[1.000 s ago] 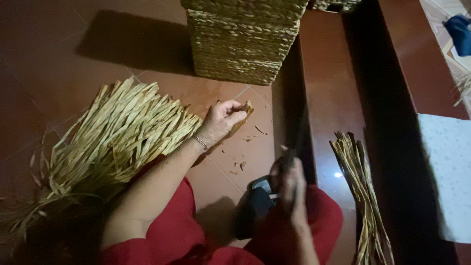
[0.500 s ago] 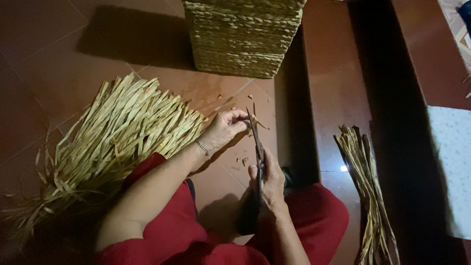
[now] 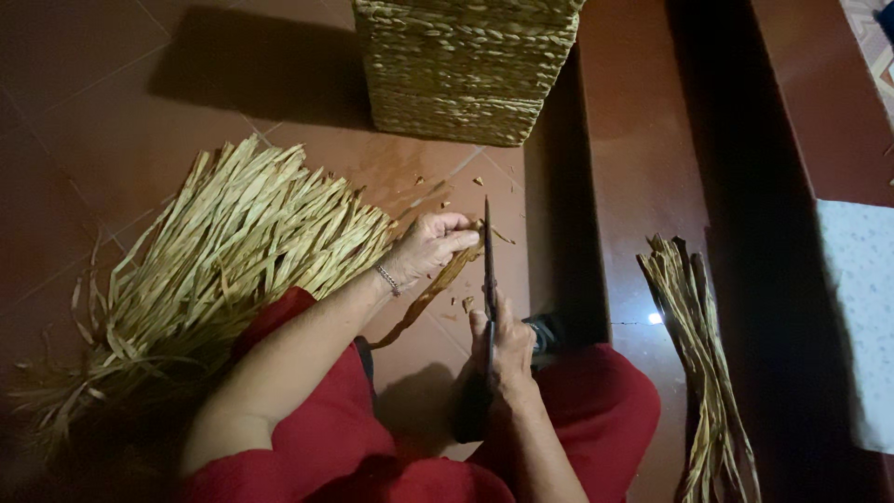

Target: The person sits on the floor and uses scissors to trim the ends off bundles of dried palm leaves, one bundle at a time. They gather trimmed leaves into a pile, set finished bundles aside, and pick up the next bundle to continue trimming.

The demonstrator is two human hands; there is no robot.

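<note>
The fingers (image 3: 456, 237) of the left hand (image 3: 428, 247) pinch the strand (image 3: 430, 293) end over the floor (image 3: 93, 102) while the right hand (image 3: 503, 345) grips scissors (image 3: 488, 270) beside it, so trimming seems in hand.

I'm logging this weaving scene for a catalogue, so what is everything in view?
woven basket: one, straw-coloured, top centre on the floor
loose strand pile: one heap, pale straw, floor at left
strand bundle: one, darker straw, floor at right
twisted strand: one, tan, pinched in the left hand
scissors: one pair, dark, upright in the right hand
floor tiles: reddish brown
clippings: several, tan, floor at centre
left hand: bracelet at wrist
right hand: centre, over red-clothed lap
</note>
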